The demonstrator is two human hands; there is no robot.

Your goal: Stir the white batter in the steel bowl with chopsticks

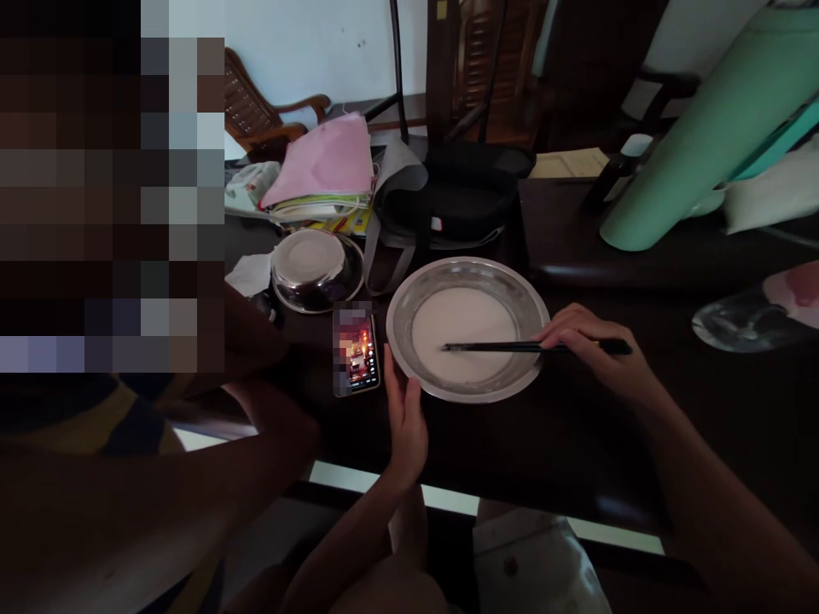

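Observation:
A wide metal basin (469,396) stands on the dark table, with a milky white liquid (477,324) in it. My left hand (408,426) is at its near left side, thumb by the rim and fingers along the outer wall, holding it. Closed round a pair of black chopsticks (492,347) is my right hand (592,341), at the basin's right rim. The chopsticks lie nearly level across the basin, their tips at the liquid. Just left of the basin is a phone (359,350) with a lit screen.
Behind the phone sits an upturned metal bowl (313,260). A pink cloth (326,162) on papers and a black bag (461,192) are at the back. To the right are a green cylinder (697,153), a dark bottle (618,175) and a clear plastic item (735,320). Another person (159,495) is close on the left.

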